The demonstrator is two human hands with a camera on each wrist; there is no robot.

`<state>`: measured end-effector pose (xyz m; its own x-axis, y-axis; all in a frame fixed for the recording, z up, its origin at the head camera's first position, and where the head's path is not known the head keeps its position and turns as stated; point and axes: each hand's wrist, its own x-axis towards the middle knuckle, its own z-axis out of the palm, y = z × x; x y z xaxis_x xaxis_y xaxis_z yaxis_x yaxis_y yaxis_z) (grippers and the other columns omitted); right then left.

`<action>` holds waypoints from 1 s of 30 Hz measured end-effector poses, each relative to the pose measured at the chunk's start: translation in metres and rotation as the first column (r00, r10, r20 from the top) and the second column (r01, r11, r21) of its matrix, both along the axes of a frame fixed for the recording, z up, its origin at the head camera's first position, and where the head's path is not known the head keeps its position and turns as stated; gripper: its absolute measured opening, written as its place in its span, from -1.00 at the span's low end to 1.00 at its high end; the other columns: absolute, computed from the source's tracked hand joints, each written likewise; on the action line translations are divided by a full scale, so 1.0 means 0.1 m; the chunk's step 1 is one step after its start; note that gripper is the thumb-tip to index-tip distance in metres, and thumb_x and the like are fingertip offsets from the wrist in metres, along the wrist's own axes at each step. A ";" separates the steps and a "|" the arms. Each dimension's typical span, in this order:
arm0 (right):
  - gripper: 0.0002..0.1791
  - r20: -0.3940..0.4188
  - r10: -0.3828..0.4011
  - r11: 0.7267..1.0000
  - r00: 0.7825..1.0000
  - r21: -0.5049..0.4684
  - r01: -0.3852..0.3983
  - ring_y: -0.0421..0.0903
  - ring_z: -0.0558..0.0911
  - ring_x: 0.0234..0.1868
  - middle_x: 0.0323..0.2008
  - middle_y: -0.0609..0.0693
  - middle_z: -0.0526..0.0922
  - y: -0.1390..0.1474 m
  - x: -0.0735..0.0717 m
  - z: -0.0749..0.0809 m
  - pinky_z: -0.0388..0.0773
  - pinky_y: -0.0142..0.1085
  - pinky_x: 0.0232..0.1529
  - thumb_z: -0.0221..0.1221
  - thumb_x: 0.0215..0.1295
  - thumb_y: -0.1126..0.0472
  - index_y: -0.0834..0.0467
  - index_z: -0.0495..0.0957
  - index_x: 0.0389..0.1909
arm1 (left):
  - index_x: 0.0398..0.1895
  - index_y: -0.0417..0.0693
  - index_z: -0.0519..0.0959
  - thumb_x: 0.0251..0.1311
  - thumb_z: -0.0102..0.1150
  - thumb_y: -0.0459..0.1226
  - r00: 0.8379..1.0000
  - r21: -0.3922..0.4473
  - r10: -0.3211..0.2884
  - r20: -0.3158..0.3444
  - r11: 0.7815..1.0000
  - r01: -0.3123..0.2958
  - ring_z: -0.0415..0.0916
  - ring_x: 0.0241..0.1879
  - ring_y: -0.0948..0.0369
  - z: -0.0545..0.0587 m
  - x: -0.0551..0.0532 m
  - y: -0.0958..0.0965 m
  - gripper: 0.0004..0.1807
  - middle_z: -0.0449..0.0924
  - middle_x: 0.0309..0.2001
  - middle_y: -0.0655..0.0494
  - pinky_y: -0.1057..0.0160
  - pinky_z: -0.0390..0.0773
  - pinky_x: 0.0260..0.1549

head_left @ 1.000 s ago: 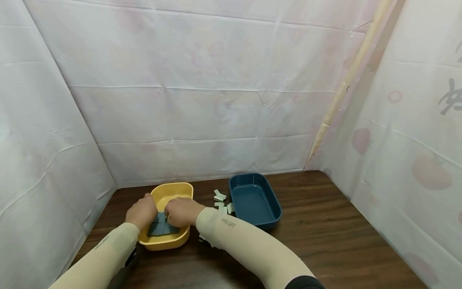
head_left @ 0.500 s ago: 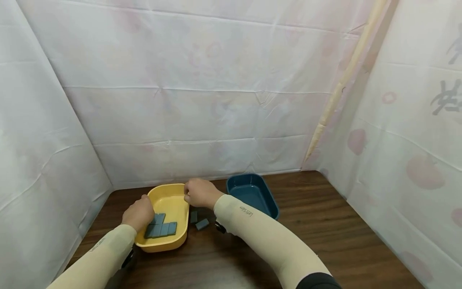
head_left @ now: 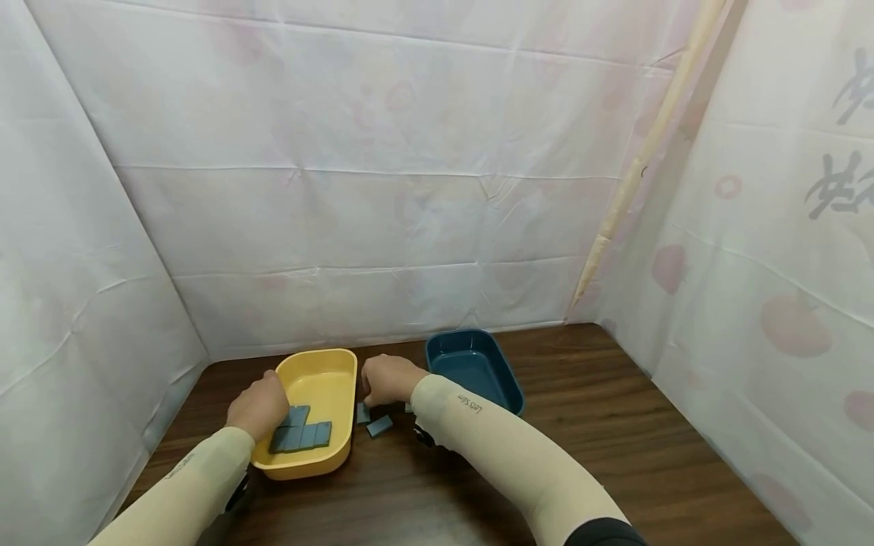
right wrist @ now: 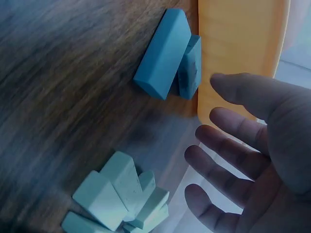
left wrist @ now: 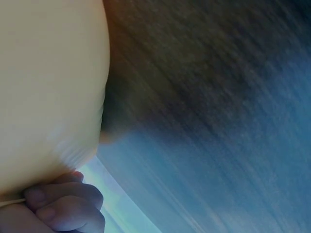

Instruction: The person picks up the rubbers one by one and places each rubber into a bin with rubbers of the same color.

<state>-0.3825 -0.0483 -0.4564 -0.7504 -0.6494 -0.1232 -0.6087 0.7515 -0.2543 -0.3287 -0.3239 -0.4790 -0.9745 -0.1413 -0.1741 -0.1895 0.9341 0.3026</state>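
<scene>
On the left of the table stands a yellow tray [head_left: 326, 388], its left wall gripped by my left hand [head_left: 258, 408]. The left wrist view shows curled fingers [left wrist: 73, 211] at the rim. Several flat blue-grey tiles [head_left: 297, 435] lie side by side inside the near-left part of the tray. Just past the right rim, my right hand [head_left: 391, 379] hovers with spread fingers and holds nothing. Below it, close to the tray wall, two blue-grey tiles rest on the table, one larger-looking tile [right wrist: 164, 54] and a speckled tile [right wrist: 191, 68].
Several pale green tiles [right wrist: 116, 189] are heaped on the table near the right hand. A dark blue tray [head_left: 478, 368] stands farther right, partly covered by the right forearm. White printed sheeting [head_left: 396, 220] walls off the back and sides.
My right hand has left the yellow tray's inside, crossed its right rim and come down beside the loose tiles. The left hand keeps its hold on the tray.
</scene>
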 end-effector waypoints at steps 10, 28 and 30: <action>-0.76 0.079 0.040 0.999 0.996 -0.031 -0.037 -0.25 0.64 -0.45 -0.55 -0.26 0.73 -0.01 0.02 -0.10 0.65 -0.26 -0.17 0.61 0.36 0.09 -0.06 0.80 -0.48 | 0.47 -0.73 0.18 0.62 -0.10 -0.40 1.000 0.005 0.015 0.008 1.000 -0.015 0.64 -0.36 -0.05 0.00 0.00 0.01 -0.44 0.66 -0.27 -0.25 -0.04 0.69 -0.38; -0.85 0.095 0.105 0.994 0.990 -0.032 -0.103 -0.28 0.69 -0.35 -0.36 -0.26 0.77 -0.03 0.01 -0.12 0.63 -0.39 -0.27 0.63 0.32 0.13 -0.06 0.82 -0.31 | 0.51 -0.73 0.16 0.64 -0.11 -0.39 1.000 0.002 0.022 0.013 1.000 -0.022 0.64 -0.35 -0.04 0.00 -0.03 0.00 -0.42 0.68 -0.25 -0.26 -0.04 0.69 -0.38; -0.85 0.080 0.101 0.995 0.992 -0.028 -0.099 -0.27 0.68 -0.35 -0.36 -0.26 0.76 -0.03 0.01 -0.13 0.63 -0.38 -0.28 0.62 0.32 0.13 -0.06 0.81 -0.31 | 0.51 -0.73 0.16 0.63 -0.11 -0.40 1.000 0.001 0.027 0.015 1.000 -0.027 0.65 -0.35 -0.04 -0.01 -0.04 0.00 -0.41 0.68 -0.25 -0.26 -0.04 0.70 -0.38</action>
